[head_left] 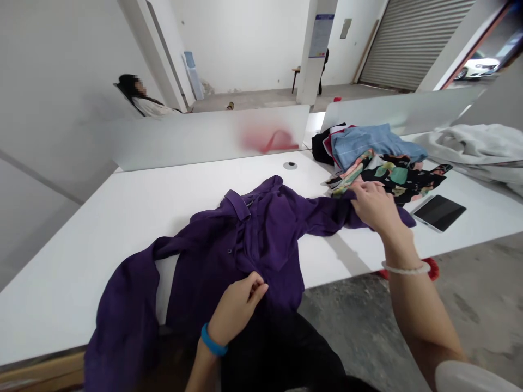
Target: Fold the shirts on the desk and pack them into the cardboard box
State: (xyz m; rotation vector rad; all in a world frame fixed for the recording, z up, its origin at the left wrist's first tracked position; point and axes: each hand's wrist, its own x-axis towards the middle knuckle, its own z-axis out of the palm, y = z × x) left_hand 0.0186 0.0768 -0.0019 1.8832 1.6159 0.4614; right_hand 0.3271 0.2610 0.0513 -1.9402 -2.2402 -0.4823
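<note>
A dark purple long-sleeved shirt (278,228) with a collar lies loosely spread on the white table (61,256). One sleeve hangs over the table's front edge at the left; the other stretches to the right. My left hand (241,302), with a blue band at the wrist, pinches the shirt's front near its lower middle. Farther right, my right hand (373,204) is closed on the outstretched sleeve close to its cuff. The fingertips of my right hand are partly hidden. Wrinkles run across the shirt's body.
Behind my right hand is a pile of clothes, with a floral garment (392,171) and a blue garment (368,144). A tablet (439,212) lies right of the sleeve. White cloth (482,144) is heaped at the far right. A frosted divider (204,136) edges the table; a person (143,98) sits beyond.
</note>
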